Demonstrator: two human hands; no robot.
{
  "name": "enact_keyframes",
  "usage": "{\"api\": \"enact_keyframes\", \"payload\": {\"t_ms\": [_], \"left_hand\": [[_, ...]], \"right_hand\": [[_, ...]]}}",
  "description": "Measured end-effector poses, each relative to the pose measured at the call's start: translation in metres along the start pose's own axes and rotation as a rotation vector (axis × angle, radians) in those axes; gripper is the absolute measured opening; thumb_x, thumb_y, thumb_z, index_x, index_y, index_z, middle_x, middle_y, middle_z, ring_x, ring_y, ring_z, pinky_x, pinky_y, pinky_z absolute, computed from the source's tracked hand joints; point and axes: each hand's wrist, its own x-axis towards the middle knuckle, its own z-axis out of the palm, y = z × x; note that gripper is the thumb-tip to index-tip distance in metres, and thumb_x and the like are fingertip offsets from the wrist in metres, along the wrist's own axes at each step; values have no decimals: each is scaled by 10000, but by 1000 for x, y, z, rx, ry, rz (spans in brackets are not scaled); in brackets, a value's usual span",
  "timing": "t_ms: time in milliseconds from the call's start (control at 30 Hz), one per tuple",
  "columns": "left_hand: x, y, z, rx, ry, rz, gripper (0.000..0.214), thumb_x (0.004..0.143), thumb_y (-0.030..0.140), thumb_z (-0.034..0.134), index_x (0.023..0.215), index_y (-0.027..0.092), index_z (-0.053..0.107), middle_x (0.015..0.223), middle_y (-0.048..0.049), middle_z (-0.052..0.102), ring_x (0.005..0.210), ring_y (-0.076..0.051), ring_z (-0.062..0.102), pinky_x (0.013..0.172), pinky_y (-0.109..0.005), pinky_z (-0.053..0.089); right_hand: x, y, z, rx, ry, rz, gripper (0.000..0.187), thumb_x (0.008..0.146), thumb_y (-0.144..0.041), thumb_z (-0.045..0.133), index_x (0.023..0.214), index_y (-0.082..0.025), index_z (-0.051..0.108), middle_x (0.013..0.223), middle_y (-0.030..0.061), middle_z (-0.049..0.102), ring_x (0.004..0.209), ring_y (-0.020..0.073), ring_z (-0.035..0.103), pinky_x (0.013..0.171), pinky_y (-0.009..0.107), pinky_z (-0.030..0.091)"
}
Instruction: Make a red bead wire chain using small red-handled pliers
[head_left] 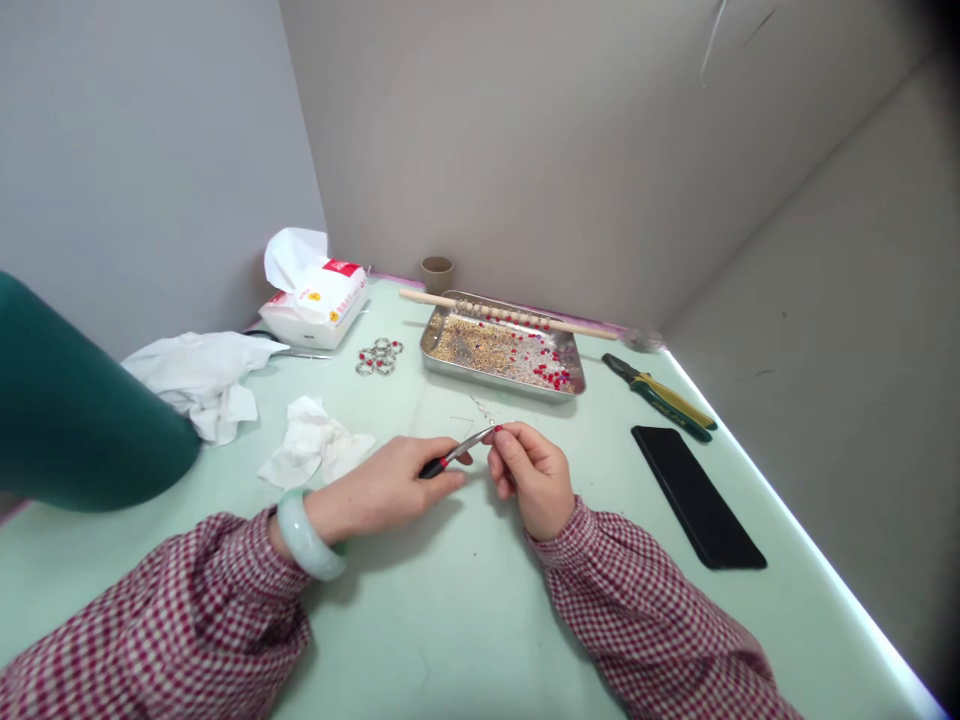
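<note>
My left hand [386, 487] is closed round a small pair of pliers [450, 457] with a black and red handle; its metal tip points right towards my other hand. My right hand [531, 472] pinches a thin beaded wire [484, 410] between fingertips, right at the pliers' tip. Both hands rest on the pale green table [465, 600], just in front of a metal tray [501, 350] filled with gold and red beads. A pale green bangle [309, 535] sits on my left wrist.
A wooden stick [510, 313] lies across the tray's back edge. Metal rings [379, 356], a tissue pack [315, 297], crumpled tissues [315, 445] and a white cloth [201, 372] lie left. Green-yellow pliers [660, 397] and a black phone [697, 495] lie right. A small cup [437, 272] stands behind. A dark green shape [75, 420] fills the left edge.
</note>
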Motion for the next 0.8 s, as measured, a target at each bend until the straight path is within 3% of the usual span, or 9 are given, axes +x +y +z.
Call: {"api": "enact_keyframes", "payload": {"t_ms": [200, 400, 467, 600, 800], "left_hand": [[0, 0, 0, 134, 40, -39, 220, 877, 330, 467, 927, 188, 627, 749, -7, 619, 637, -150, 497, 604, -258, 320], [-1, 2, 5, 295, 71, -129, 204, 866, 324, 460, 803, 184, 595, 701, -31, 620, 608, -169, 519, 579, -271, 305], [-1, 2, 6, 316, 78, -132, 205, 866, 325, 458, 803, 184, 592, 700, -34, 620, 612, -172, 525, 581, -273, 308], [1, 0, 4, 258, 60, -81, 210, 863, 342, 469, 883, 187, 609, 754, -30, 632, 646, -171, 529, 593, -271, 314], [0, 1, -1, 154, 47, -74, 259, 863, 406, 469, 868, 183, 599, 727, -5, 591, 636, -153, 484, 590, -261, 306]], "right_hand": [[0, 2, -1, -155, 24, -70, 205, 894, -336, 514, 838, -167, 616, 537, -45, 536, 381, 58, 424, 390, 189, 337], [-1, 2, -1, -539, 73, -331, 175, 887, -259, 520, 825, -157, 648, 568, -6, 565, 520, 106, 516, 550, 241, 416], [-1, 2, 0, -512, 73, -285, 188, 889, -274, 515, 825, -157, 647, 564, -9, 562, 506, 103, 509, 535, 238, 414], [1, 0, 2, -192, 28, 8, 253, 898, -359, 486, 825, -159, 623, 525, -39, 530, 368, 64, 417, 379, 198, 328], [2, -3, 1, -55, 36, 52, 273, 879, -392, 508, 809, -152, 617, 520, -48, 529, 356, 41, 409, 361, 165, 306]]}}
